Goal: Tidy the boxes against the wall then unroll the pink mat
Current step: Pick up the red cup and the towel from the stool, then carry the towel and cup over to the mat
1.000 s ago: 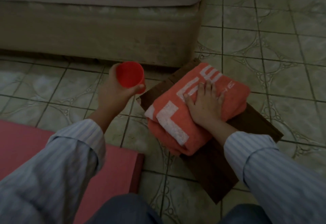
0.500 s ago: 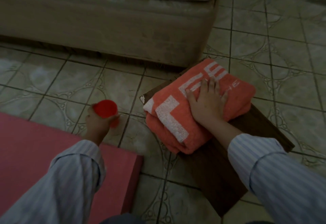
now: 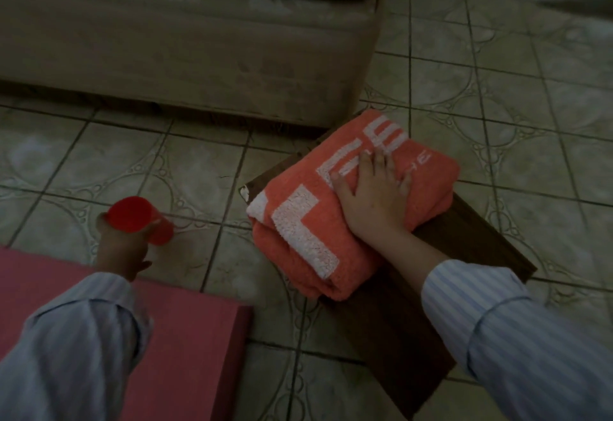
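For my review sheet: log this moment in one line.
left hand: holding red cup | right hand: flat on folded towel | pink mat: unrolled

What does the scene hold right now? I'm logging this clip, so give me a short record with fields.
setting: tiled floor beside a bed base
left hand: holds a red cup low over the floor
right hand: flat on a folded orange towel
towel support: dark wooden board lying on the floor
pink mat: flat on the floor at lower left, near the left sleeve
boxes: none in view
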